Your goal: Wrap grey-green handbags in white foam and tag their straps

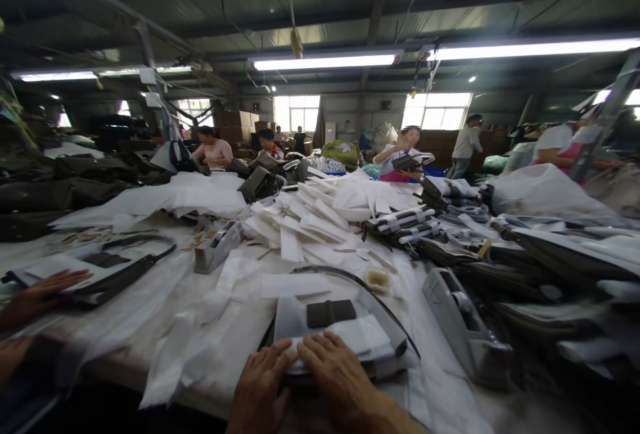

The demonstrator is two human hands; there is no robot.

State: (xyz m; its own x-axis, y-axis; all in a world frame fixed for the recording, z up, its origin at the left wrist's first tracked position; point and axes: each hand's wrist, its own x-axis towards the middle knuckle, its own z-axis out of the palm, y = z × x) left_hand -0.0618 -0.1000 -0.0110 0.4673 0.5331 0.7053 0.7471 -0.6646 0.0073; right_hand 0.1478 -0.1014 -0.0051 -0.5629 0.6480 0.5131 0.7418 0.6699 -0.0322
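A dark bag (330,313) with a long curved strap lies flat on the table at the lower middle, partly covered by thin white wrapping. My left hand (265,381) rests on its near left edge with the fingers stretched out. Beside it, my right hand (340,371) lies flat over the white wrapping at the bag's near edge, fingers spread a little. The two hands almost touch. A white sheet (295,285) lies just behind the bag. The part of the bag beneath my hands is hidden.
White sheets (310,214) are heaped behind. Grey tape dispensers stand at right (467,327) and left (217,247). Wrapped dark bags (550,261) are piled on the right. At far left a co-worker's hand (55,287) rests on another bag (125,274).
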